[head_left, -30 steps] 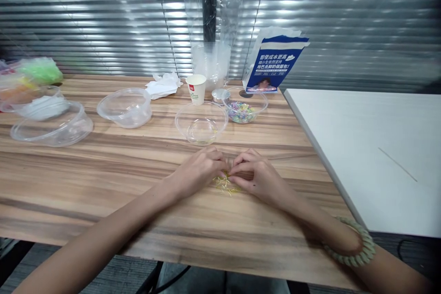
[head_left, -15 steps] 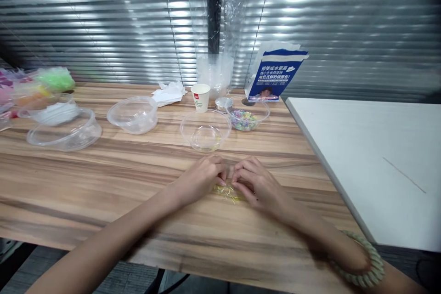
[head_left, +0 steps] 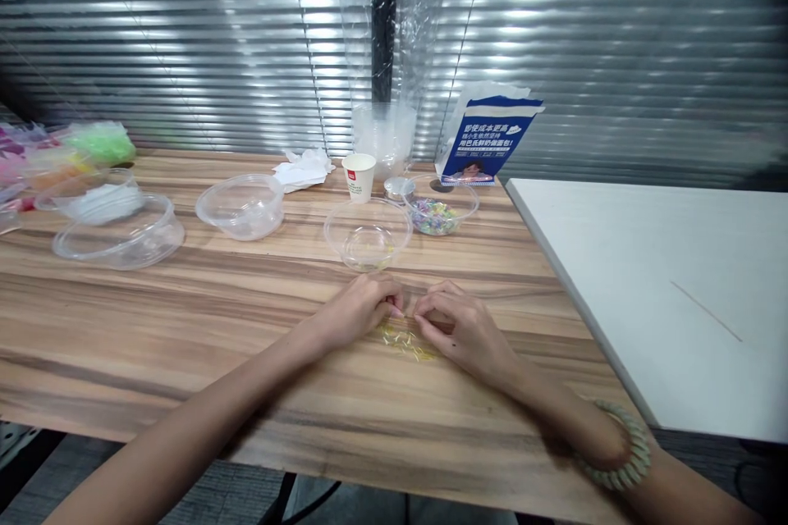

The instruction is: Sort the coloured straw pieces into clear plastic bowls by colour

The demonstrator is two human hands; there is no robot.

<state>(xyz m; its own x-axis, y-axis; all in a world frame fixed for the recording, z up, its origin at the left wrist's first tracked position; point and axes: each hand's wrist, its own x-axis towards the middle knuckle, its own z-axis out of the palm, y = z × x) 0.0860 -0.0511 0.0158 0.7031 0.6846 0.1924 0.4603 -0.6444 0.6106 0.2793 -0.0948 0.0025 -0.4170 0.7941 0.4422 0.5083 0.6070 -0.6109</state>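
On the wooden table (head_left: 258, 377), a small scatter of short, thin yellow pieces (head_left: 406, 342) lies between and just below my hands. My left hand (head_left: 368, 308) is closed at the left of the scatter, its fingertips pinched together at the edge. On the right, my right hand (head_left: 459, 324) is also pinched, thumb against fingers, over the scatter. Whatever the fingertips hold is too small to make out. Just beyond the hands stands a clear plastic bowl (head_left: 368, 217) with a few yellow bits at its bottom. Behind it to the right is a clear bowl of multicoloured small pieces (head_left: 432, 216).
More clear bowls stand at left, including one bowl (head_left: 241, 205). Crumpled tissue (head_left: 304, 170), a paper cup (head_left: 359, 176) and a blue-and-white bag (head_left: 492, 138) line the back. Colourful bags (head_left: 98, 143) lie far left. A white board (head_left: 665, 262) adjoins on the right.
The view has shifted slightly. Both hands stay pinched over the yellow pieces with only small finger movements, and more of the scatter shows below the fingertips.
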